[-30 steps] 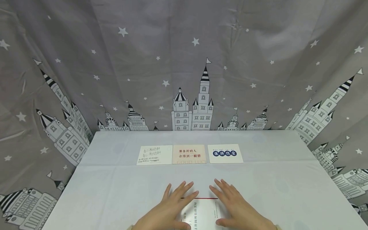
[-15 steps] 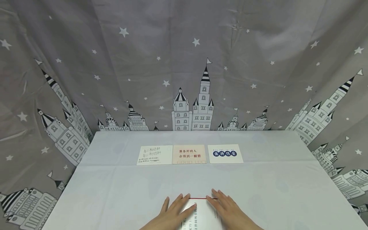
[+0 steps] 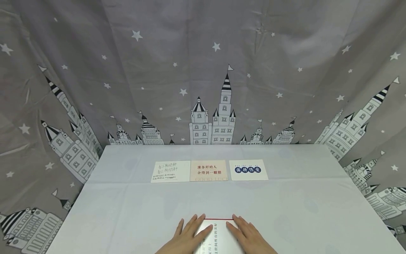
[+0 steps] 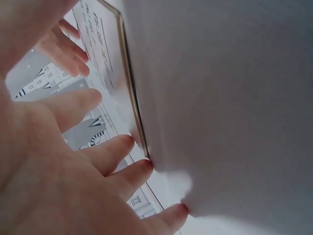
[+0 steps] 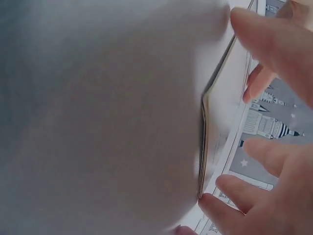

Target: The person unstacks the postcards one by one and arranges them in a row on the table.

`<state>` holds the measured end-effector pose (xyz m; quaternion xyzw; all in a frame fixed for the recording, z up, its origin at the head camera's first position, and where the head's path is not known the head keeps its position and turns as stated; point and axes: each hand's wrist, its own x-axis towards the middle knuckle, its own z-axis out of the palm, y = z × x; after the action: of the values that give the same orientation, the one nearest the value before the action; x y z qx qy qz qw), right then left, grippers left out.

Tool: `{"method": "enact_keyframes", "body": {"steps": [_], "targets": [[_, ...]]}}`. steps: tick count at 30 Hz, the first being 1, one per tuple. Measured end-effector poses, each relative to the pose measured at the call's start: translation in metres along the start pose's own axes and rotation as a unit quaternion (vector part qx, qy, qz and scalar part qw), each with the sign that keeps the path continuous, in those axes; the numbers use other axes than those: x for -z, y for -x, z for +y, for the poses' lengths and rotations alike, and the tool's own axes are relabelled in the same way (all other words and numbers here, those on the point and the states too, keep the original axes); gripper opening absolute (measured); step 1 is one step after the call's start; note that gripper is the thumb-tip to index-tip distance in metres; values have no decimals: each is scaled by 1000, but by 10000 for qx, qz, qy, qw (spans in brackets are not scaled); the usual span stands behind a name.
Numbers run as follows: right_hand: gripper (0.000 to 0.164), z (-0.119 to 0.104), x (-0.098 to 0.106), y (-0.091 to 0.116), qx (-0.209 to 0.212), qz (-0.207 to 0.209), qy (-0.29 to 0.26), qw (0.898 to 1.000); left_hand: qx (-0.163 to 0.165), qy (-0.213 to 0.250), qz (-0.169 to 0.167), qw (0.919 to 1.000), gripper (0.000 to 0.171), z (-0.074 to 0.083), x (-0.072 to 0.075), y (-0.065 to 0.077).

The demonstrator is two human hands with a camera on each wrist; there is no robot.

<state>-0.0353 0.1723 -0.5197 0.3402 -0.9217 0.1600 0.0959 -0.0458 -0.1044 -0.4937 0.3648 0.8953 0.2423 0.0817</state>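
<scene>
A small stack of white postcards (image 3: pixel 221 241) lies at the front edge of the head view, with a red line along its far edge and Chinese lettering turned sideways. My left hand (image 3: pixel 188 235) lies along the left side, fingers spread and fairly straight. On the opposite side rests my right hand (image 3: pixel 251 235), spread in the same way. In the left wrist view, fingertips of the left hand (image 4: pixel 58 152) meet the edge of the thin stack (image 4: pixel 98 49). Several layers show in the stack's edge (image 5: pixel 204 147) in the right wrist view, with a right fingertip at its corner.
Three cards lie in a row farther back on the white tabletop (image 3: pixel 127 211): a handwritten one (image 3: pixel 170 171), a pinkish one (image 3: pixel 208 176) and one with blue circles (image 3: pixel 248 174). A grey curtain (image 3: pixel 152 81) with castles and stars hangs behind.
Both hands have come down from above onto the sides of the postcard stack and drawn back toward the near edge. The three cards farther back stay put.
</scene>
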Motion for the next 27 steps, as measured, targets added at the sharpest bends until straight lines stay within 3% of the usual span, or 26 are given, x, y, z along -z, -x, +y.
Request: {"method": "enact_keyframes", "body": {"steps": [5,13,20,27], "targets": [[96,-1,1,0,-142,-74,-104,9998,-53,-236,222,9995,88,-1,0,2],[94,-2,9,-3,-411,-390,-336,9978,128,28,158,9998,92,1,3,0],[95,-4,15,-7,-588,-802,-548,9935,67,-106,233,9996,93,1,4,-2],[93,-1,18,-5,-529,-723,-794,9928,117,37,145,9998,92,-2,3,-1]]}}
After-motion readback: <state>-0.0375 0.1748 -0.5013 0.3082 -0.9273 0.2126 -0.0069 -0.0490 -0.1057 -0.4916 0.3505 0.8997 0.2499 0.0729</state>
